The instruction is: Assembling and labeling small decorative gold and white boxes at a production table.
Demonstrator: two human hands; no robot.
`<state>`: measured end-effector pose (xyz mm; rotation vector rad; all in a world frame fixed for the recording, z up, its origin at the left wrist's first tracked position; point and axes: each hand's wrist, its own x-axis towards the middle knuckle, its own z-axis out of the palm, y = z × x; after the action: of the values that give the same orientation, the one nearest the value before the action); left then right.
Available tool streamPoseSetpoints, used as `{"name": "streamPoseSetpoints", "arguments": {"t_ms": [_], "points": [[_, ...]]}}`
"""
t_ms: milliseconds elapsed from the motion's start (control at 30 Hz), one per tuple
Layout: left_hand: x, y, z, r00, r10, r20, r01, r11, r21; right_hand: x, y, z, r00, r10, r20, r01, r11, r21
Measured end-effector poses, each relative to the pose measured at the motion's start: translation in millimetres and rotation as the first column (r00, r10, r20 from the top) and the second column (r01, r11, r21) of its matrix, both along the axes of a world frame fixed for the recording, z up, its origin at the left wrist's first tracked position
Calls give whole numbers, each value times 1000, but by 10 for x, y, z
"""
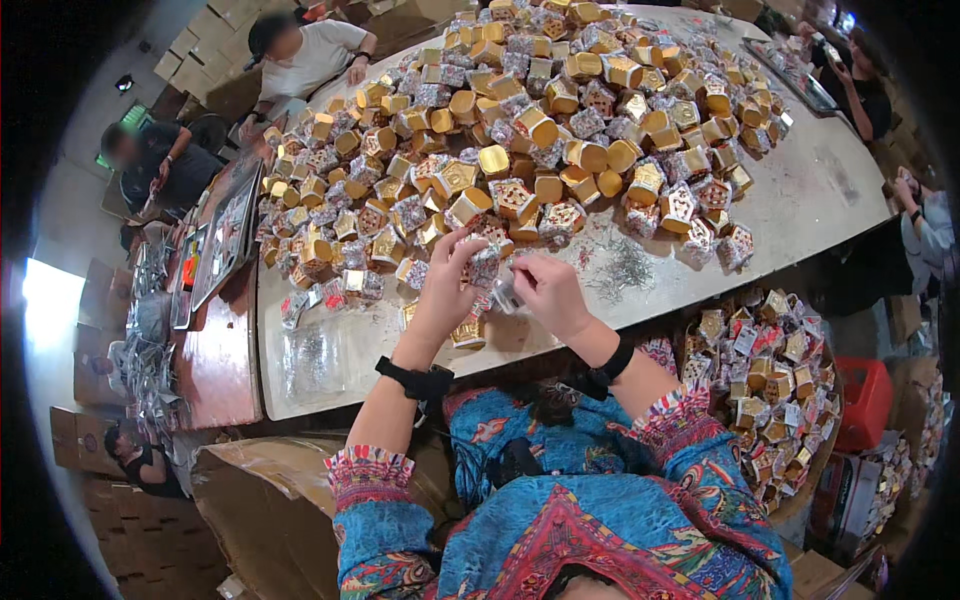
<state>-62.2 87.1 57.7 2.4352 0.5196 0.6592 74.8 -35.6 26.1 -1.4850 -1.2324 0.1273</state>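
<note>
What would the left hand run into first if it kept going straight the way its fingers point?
Probably the small patterned box that the left hand already touches at its fingertips. Just beyond it lies the heap of gold and patterned boxes on the table. Depth is unclear.

A small silvery patterned box (497, 283) is held between both hands at the near edge of the counter (810, 200). The left hand (443, 290) is raised with its fingers (462, 243) spread over the box; the right hand (548, 293) is closed on it from the right. A large heap of gold and silvery boxes (520, 130) is spread across the far part. A round basket (775, 400) of similar boxes is seen near right. Loose bits beside the hands (625, 268) are perhaps staples.
</note>
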Motion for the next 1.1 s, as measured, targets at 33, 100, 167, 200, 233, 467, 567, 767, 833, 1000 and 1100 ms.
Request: {"name": "streamPoseSetpoints", "arguments": {"t_ms": [33, 100, 167, 200, 233, 467, 567, 767, 833, 1000, 1100], "points": [[-27, -17, -8, 1000, -1, -1, 1, 1000, -2, -12, 29, 15, 1000, -1, -1, 1, 1000, -2], [-70, -42, -24, 1000, 7, -12, -6, 999, 44, -42, 85, 41, 990, -32, 137, 29, 999, 24], [-87, -47, -42, 1000, -6, 1, 6, 997, 75, -59, 108, 71, 982, -36, 183, 35, 999, 10], [-95, -56, -46, 1000, -3, 2, 2, 997, 82, -65, 124, 56, 977, -41, 208, 41, 999, 7], [-104, -66, -48, 1000, 0, 3, -1, 996, 90, -72, 135, 42, 971, -47, 234, 47, 999, 4], [-148, -117, 8, 1000, 23, 16, -24, 998, 53, -88, 135, 35, 961, -55, 271, 57, 998, 3], [-172, -98, -4, 1000, 17, -8, -15, 985, 170, -93, 121, 58, 954, -47, 297, 48, 999, 2], [-166, -136, 49, 1000, 17, -20, -11, 961, 275, -83, 103, 30, 951, -38, 307, 48, 998, -27], [-173, -153, 67, 999, 20, -26, -10, 945, 327, -83, 107, 22, 954, -24, 300, 30, 999, -16], [-187, -186, 99, 997, 24, -69, 4, 926, 377, -70, 92, 29, 949, -10, 314, 29, 998, -53], [-194, -169, 59, 999, 24, -47, -5, 931, 365, -82, 86, 48, 949, -5, 315, 28, 997, -68]]}}
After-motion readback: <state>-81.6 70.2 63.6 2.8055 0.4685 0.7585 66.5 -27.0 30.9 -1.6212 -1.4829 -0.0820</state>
